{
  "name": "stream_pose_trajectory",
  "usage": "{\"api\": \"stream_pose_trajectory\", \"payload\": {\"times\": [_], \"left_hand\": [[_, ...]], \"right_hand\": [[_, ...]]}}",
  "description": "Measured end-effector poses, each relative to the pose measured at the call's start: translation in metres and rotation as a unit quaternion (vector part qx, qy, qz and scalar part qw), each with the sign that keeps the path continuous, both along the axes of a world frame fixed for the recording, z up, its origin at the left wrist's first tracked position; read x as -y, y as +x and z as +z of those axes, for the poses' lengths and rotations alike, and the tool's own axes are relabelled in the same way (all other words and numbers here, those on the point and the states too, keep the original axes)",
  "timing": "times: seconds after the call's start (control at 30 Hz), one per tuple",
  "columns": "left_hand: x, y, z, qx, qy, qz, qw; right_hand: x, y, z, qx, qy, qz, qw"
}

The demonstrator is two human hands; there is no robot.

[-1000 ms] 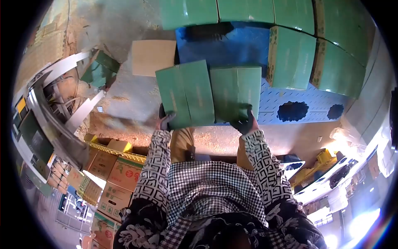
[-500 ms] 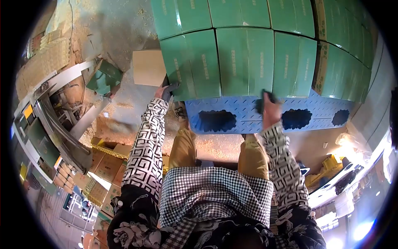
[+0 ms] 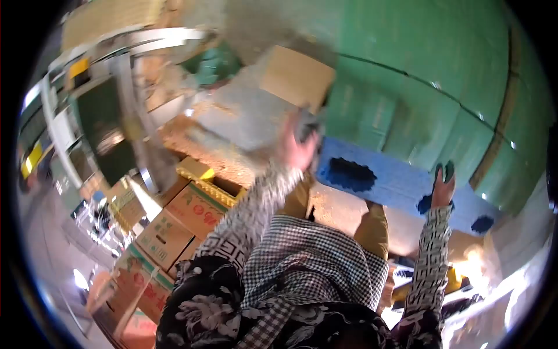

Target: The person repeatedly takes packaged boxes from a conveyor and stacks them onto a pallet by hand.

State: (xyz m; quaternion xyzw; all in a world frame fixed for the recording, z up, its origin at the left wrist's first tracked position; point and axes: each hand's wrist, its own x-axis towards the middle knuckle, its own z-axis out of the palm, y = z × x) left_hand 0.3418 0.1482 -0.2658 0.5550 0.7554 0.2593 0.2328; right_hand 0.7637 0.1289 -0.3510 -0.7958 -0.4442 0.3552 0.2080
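We judge that the green cartons [image 3: 407, 125] on the blue pallet [image 3: 398, 189], beside brown cardboard [image 3: 296, 75], could shift if bumped by our swinging left hand [image 3: 299, 145], fingers too blurred to tell, or right hand [image 3: 443, 191], 2 fingertips [image 3: 449, 169] parted.

The blue pallet [image 3: 395, 189] supported green cartons [image 3: 372, 110], set side by side in adjoining rows. Its near edge projected beyond the cartons and showed dark, jagged-edged openings [image 3: 351, 174]. The pallet stood on the grey floor [image 3: 244, 119]. A brown cardboard piece [image 3: 297, 75] lay on the floor just beside the cartons; tan debris [image 3: 232, 163] covered the adjacent floor section.
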Motion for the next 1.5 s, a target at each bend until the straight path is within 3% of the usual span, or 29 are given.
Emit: {"api": "stream_pose_trajectory", "payload": {"times": [0.07, 0.1, 0.13, 0.17, 0.2, 0.23, 0.3, 0.37, 0.4, 0.43, 0.47, 0.5, 0.53, 0.6, 0.67, 0.73, 0.77, 0.8, 0.83, 0.87, 0.93, 0.97, 1.03, 1.1, 1.13, 1.2, 1.3, 1.43, 1.5], "left_hand": [[0.023, -0.02, 0.111, -0.061, 0.152, -0.088, 0.983], [0.033, -0.046, 0.166, 0.024, 0.113, 0.011, 0.993], [0.042, -0.071, 0.22, 0.112, 0.089, 0.117, 0.983], [0.04, -0.094, 0.26, 0.078, 0.095, 0.196, 0.973], [0.038, -0.118, 0.301, 0.049, 0.099, 0.275, 0.955], [0.018, -0.139, 0.334, -0.199, 0.247, 0.14, 0.938], [0.012, -0.211, 0.328, -0.245, 0.078, 0.162, 0.953], [0.031, -0.278, 0.308, -0.28, -0.093, 0.187, 0.937], [0.039, -0.278, 0.3, -0.291, -0.058, 0.179, 0.938], [0.042, -0.267, 0.293, -0.3, -0.024, 0.168, 0.939], [0.016, -0.252, 0.338, -0.08, 0.042, 0.174, 0.981], [0.05, -0.289, 0.309, 0.102, 0.102, 0.268, 0.953], [0.063, -0.306, 0.309, 0.126, 0.158, 0.348, 0.916], [0.074, -0.35, 0.299, 0.266, 0.187, 0.502, 0.802], [0.062, -0.392, 0.282, 0.519, 0.094, 0.592, 0.61], [0.05, -0.414, 0.257, 0.567, 0.069, 0.425, 0.702], [0.033, -0.409, 0.254, 0.591, 0.104, 0.359, 0.715], [0.017, -0.386, 0.275, 0.586, 0.097, 0.427, 0.681], [0.008, -0.365, 0.293, 0.568, 0.088, 0.498, 0.649], [0.012, -0.372, 0.281, 0.553, 0.105, 0.471, 0.679], [0.004, -0.353, 0.287, 0.514, 0.114, 0.472, 0.707], [0.001, -0.357, 0.286, 0.565, 0.092, 0.491, 0.657], [0.009, -0.363, 0.276, 0.644, 0.095, 0.338, 0.679], [0.029, -0.303, 0.274, 0.649, 0.066, 0.341, 0.676], [0.052, -0.283, 0.259, 0.752, 0.051, 0.178, 0.633], [0.057, -0.141, 0.285, 0.671, 0.069, 0.255, 0.693], [0.119, -0.05, 0.234, 0.543, -0.118, 0.296, 0.777], [0.175, 0.135, 0.126, 0.471, -0.304, 0.132, 0.818], [0.2, 0.236, 0.053, 0.403, -0.386, -0.002, 0.83]], "right_hand": [[0.001, -0.05, 0.027, -0.205, -0.033, -0.009, 0.978], [-0.006, -0.091, 0.051, -0.322, -0.044, -0.025, 0.945], [-0.019, -0.129, 0.072, -0.296, -0.033, 0.048, 0.953], [-0.029, -0.166, 0.098, -0.263, -0.019, 0.119, 0.957], [-0.049, -0.219, 0.146, -0.411, 0.002, 0.056, 0.91], [-0.061, -0.252, 0.164, -0.463, 0.036, 0.084, 0.882], [-0.092, -0.331, 0.224, -0.509, 0.03, 0.065, 0.858], [-0.1, -0.397, 0.267, -0.718, -0.084, 0.041, 0.69], [-0.074, -0.417, 0.238, -0.795, -0.151, 0.043, 0.586], [-0.079, -0.434, 0.262, -0.764, -0.136, 0.048, 0.63], [-0.085, -0.453, 0.299, -0.728, -0.116, 0.051, 0.674], [-0.083, -0.467, 0.331, -0.684, -0.099, 0.048, 0.721], [-0.075, -0.469, 0.351, -0.682, -0.067, 0.061, 0.726], [-0.066, -0.476, 0.394, -0.68, -0.031, -0.01, 0.733], [-0.066, -0.485, 0.38, -0.634, -0.055, -0.009, 0.771], [-0.069, -0.481, 0.355, -0.604, -0.059, 0.014, 0.794], [-0.069, -0.476, 0.347, -0.611, -0.012, 0.03, 0.791], [-0.068, -0.47, 0.339, -0.617, 0.035, 0.046, 0.785], [-0.063, -0.46, 0.335, -0.417, 0.145, 0.147, 0.885], [-0.057, -0.441, 0.347, -0.59, 0.018, 0.029, 0.806], [-0.023, -0.402, 0.319, -0.632, -0.037, -0.095, 0.768], [-0.007, -0.383, 0.308, -0.623, -0.083, -0.136, 0.766], [0.036, -0.315, 0.279, -0.698, -0.161, -0.299, 0.63], [0.063, -0.227, 0.309, -0.663, -0.207, -0.345, 0.631], [0.092, -0.186, 0.3, -0.654, -0.181, -0.382, 0.628], [0.129, -0.118, 0.305, -0.628, -0.093, -0.474, 0.61], [0.199, 0.001, 0.286, -0.604, 0.02, -0.556, 0.571], [0.28, 0.18, 0.222, -0.631, 0.115, -0.591, 0.489], [0.325, 0.279, 0.17, -0.611, 0.155, -0.572, 0.525]]}}
